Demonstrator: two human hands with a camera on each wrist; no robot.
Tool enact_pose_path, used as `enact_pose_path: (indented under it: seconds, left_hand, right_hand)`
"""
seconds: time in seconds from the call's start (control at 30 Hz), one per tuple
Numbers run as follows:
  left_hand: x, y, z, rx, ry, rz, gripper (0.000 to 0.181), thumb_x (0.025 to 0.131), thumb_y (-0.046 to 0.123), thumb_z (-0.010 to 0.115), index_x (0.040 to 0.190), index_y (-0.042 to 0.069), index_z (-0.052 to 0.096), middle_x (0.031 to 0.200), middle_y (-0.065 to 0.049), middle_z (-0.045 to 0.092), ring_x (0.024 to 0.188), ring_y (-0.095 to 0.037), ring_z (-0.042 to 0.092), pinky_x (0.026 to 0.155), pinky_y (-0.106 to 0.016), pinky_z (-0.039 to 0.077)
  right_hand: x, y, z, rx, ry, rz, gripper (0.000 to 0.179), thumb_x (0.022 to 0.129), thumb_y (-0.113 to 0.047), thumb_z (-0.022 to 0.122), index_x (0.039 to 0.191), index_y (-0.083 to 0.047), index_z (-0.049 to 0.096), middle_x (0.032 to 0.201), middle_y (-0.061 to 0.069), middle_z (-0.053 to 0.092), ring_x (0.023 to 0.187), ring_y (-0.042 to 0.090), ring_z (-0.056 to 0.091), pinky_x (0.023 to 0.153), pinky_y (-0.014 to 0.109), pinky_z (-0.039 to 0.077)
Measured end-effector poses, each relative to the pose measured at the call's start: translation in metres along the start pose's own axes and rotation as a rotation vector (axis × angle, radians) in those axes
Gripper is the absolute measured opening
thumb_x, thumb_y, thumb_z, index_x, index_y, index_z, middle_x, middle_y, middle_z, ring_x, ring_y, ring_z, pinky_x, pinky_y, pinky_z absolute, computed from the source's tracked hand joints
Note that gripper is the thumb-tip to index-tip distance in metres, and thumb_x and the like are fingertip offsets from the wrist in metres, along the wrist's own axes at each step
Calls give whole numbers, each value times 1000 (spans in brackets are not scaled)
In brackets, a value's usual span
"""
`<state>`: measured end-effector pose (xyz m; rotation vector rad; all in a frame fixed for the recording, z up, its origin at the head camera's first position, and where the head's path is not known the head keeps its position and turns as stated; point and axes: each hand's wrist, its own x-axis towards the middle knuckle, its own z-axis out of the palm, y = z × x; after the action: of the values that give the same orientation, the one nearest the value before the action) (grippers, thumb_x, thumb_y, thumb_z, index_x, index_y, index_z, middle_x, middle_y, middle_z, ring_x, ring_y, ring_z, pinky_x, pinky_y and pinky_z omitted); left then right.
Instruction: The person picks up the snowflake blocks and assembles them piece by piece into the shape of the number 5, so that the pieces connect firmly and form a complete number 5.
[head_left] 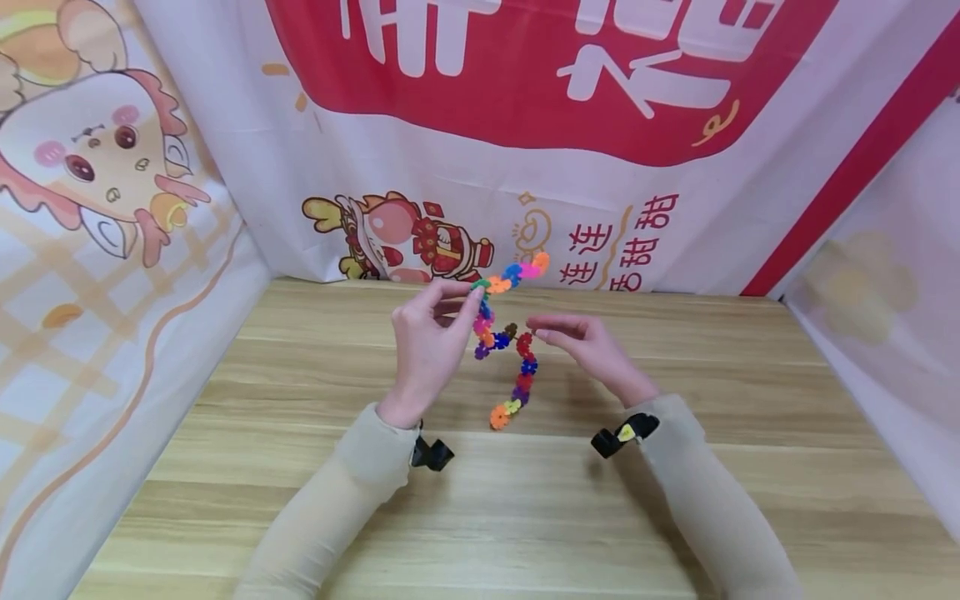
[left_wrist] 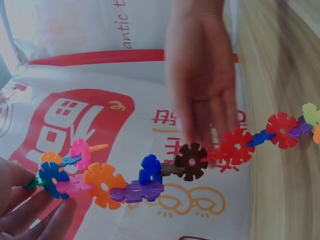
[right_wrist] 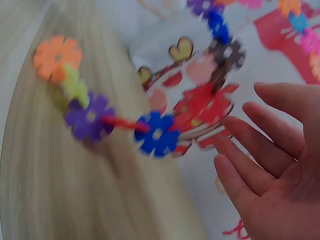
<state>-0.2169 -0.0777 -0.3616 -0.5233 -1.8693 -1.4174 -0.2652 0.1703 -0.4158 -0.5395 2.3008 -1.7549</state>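
A chain of colourful plastic snowflake discs (head_left: 529,367), slotted into one another, hangs in the air above the table. My left hand (head_left: 431,342) pinches it at a green disc (left_wrist: 34,182) between thumb and fingers. From that grip one stretch runs up to an orange disc (head_left: 541,263); the longer stretch dips and ends in another orange disc (right_wrist: 57,59). On the right, my right hand (head_left: 592,350) is beside the red discs (left_wrist: 237,146) and the brown disc (left_wrist: 191,161). Its fingers (right_wrist: 250,155) are spread and straight, and hold nothing.
The wood-grain table (head_left: 510,517) lies beneath both hands. Behind it hangs a printed cloth (head_left: 420,150) with red and white lettering, and a cartoon-printed cloth (head_left: 97,275) borders the left side. Each wrist carries a small black camera (head_left: 432,455).
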Motion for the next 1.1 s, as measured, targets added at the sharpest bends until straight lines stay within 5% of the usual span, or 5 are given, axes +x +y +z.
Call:
enact_pose_path:
  seconds: [0.2,0.5,1.1]
  left_hand:
    - [2,-2,2,-30,0,-38,13,97,16,73,101,3,74,94,-6,76,78,-16,73,65,-27,60]
    - [10,-11,3,-88,-15,-143,16,97,18,74,101,3,73,93,-7,74,76,-19,73,67,-29,60]
    - [31,-46,22,-286,-243,-571,20,98,21,71,111,5,71,101,-10,73,86,-27,74,70,-36,62]
  right_hand:
    - [4,24,-5,40,-36,78,33,100,-27,69,127,-8,70,123,7,71,118,31,63,105,47,46]
    - [-4,26,-7,25,-40,104,25,97,-21,73,114,-3,73,108,11,73,109,43,63,100,57,46]
    - [-35,35,-17,28,-78,157,25,98,-20,72,116,-2,71,110,12,73,108,38,66,96,46,53]
